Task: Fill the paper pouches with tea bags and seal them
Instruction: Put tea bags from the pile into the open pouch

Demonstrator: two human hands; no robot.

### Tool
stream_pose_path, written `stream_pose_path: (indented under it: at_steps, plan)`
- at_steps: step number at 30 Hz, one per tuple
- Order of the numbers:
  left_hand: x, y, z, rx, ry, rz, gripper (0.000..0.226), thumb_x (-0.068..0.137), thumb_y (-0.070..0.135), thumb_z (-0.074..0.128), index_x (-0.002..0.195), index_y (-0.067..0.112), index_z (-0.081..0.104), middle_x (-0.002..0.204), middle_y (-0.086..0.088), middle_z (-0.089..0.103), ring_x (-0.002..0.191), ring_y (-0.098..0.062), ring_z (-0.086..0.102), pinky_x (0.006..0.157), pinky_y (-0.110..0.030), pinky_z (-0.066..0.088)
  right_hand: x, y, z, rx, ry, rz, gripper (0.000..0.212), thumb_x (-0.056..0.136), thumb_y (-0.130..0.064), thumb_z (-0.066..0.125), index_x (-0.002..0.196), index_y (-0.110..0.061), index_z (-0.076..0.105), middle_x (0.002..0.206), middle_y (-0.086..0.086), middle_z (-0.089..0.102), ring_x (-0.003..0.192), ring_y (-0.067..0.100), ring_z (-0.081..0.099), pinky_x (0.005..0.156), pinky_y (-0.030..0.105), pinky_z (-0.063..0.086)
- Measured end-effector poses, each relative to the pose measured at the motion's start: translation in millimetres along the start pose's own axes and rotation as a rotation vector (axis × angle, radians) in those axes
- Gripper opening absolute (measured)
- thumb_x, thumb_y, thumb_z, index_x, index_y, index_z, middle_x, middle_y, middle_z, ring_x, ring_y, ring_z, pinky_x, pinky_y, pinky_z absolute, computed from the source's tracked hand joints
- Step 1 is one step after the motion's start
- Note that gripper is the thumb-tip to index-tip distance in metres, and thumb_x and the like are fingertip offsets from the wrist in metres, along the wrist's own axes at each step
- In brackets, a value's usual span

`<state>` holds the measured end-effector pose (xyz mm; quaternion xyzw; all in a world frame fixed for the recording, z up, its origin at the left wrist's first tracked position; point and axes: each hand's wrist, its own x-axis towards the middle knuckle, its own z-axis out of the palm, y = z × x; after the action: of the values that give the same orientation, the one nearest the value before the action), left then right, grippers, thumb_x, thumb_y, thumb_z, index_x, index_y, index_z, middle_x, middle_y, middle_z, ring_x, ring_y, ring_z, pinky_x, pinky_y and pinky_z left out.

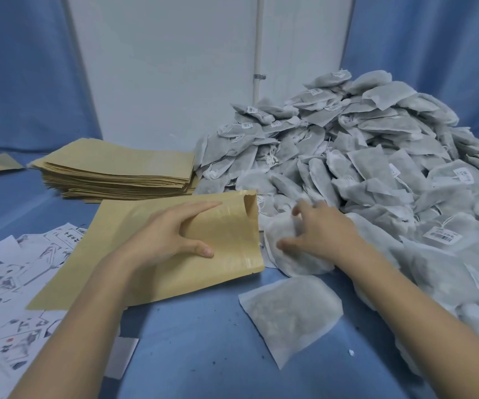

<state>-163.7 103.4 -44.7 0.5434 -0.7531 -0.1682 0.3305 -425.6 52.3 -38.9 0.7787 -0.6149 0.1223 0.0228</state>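
Loose tea bag point(290, 312); left fingers point(201, 208) flat on pouch point(157, 249), right fingers point(287, 243) seemingly around another bag point(296, 254).

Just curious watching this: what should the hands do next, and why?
Probably slide the tea bag under the right hand leftward into the paper pouch: the left hand presses the pouch flat, its mouth gaping toward that bag.
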Motion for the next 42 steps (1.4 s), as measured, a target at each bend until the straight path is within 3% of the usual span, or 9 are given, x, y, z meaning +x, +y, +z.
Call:
stream_pose_path:
  at_steps: [3, 8, 12, 18, 24, 29, 33, 38, 42]
  plan:
    - [-1, 1, 1, 0.007, -0.004, -0.022, 0.082, 0.060, 0.023, 0.087, 0.125, 0.054, 0.047, 0.136, 0.025, 0.047, 0.130, 0.003, 0.036, 0.110, -0.021, 0.026, -4, 9, 15, 0.073, -0.096, 0.086, 0.075, 0.068, -0.059, 0.068, 0.125, -0.018, 0.039, 0.105, 0.002, 0.056, 0.102, 0.024, 0.057, 0.076, 0.033, 0.044]
    - [-3, 3, 0, 0.028, 0.014, -0.026, 0.083, 0.060, 0.023, 0.087, 0.124, 0.055, 0.045, 0.132, 0.029, 0.046, 0.127, 0.006, 0.035, 0.110, -0.021, 0.025, -3, 21, -4, 0.549, 0.212, 0.101, 0.049, 0.063, -0.044, 0.081, 0.104, -0.024, 0.064, 0.083, -0.008, 0.055, 0.080, 0.011, 0.057, 0.065, 0.020, 0.039]
    - [-5, 4, 2, 0.011, 0.015, 0.025, 0.084, 0.055, 0.024, 0.089, 0.120, 0.058, 0.049, 0.121, 0.043, 0.045, 0.115, 0.026, 0.035, 0.094, 0.004, 0.022, -2, 0, -19, 0.781, -0.071, -0.095, 0.039, 0.063, -0.045, 0.081, 0.097, -0.031, 0.071, 0.077, -0.017, 0.060, 0.074, -0.001, 0.054, 0.065, 0.011, 0.039]
    - [-6, 8, 8, -0.049, 0.004, 0.102, 0.085, 0.054, 0.020, 0.090, 0.120, 0.057, 0.051, 0.122, 0.045, 0.047, 0.119, 0.022, 0.037, 0.093, 0.002, 0.024, 23, -64, 6, 0.674, -0.238, -0.224, 0.018, 0.090, -0.001, 0.050, 0.079, -0.010, 0.060, 0.075, -0.004, 0.053, 0.070, 0.008, 0.047, 0.064, 0.005, 0.041]
    - [-3, 0, 8, -0.050, -0.009, 0.099, 0.087, 0.055, 0.024, 0.089, 0.122, 0.062, 0.047, 0.130, 0.038, 0.047, 0.126, 0.015, 0.036, 0.107, -0.011, 0.025, 41, -87, 27, 0.578, -0.548, -0.145, 0.036, 0.100, -0.011, 0.039, 0.133, 0.000, 0.042, 0.072, -0.009, 0.030, 0.105, 0.022, 0.049, 0.093, 0.031, 0.039]
    - [-1, -5, 2, -0.051, -0.020, 0.092, 0.084, 0.058, 0.027, 0.088, 0.122, 0.061, 0.048, 0.125, 0.043, 0.047, 0.121, 0.019, 0.038, 0.095, 0.001, 0.026, 31, -78, 10, 0.881, -0.637, -0.278, 0.018, 0.092, 0.001, 0.050, 0.089, -0.014, 0.059, 0.076, -0.004, 0.055, 0.063, 0.002, 0.059, 0.056, 0.016, 0.046]
    - [-5, -11, -5, -0.050, 0.003, 0.069, 0.084, 0.058, 0.024, 0.088, 0.120, 0.063, 0.048, 0.121, 0.048, 0.046, 0.117, 0.024, 0.037, 0.088, 0.005, 0.026, 17, -41, -2, 0.721, -0.296, -0.453, 0.012, 0.085, -0.014, 0.064, 0.096, -0.019, 0.067, 0.092, -0.003, 0.070, 0.082, 0.007, 0.065, 0.074, 0.016, 0.051]
    - [-5, -11, -7, -0.055, 0.002, 0.053, 0.083, 0.057, 0.023, 0.088, 0.121, 0.061, 0.050, 0.121, 0.046, 0.047, 0.116, 0.024, 0.038, 0.087, 0.005, 0.027, -9, 9, -17, 0.454, -0.738, -0.457, 0.034, 0.066, -0.042, 0.081, 0.098, -0.037, 0.068, 0.090, -0.017, 0.069, 0.079, -0.007, 0.059, 0.068, 0.004, 0.040]
    - [-5, -11, -5, -0.061, 0.008, 0.052, 0.083, 0.056, 0.020, 0.088, 0.123, 0.055, 0.052, 0.123, 0.042, 0.049, 0.118, 0.021, 0.040, 0.090, 0.003, 0.027, -17, 10, -7, 0.200, -0.700, -0.474, 0.046, 0.060, -0.048, 0.083, 0.101, -0.040, 0.064, 0.090, -0.020, 0.065, 0.077, -0.008, 0.056, 0.070, 0.008, 0.041]
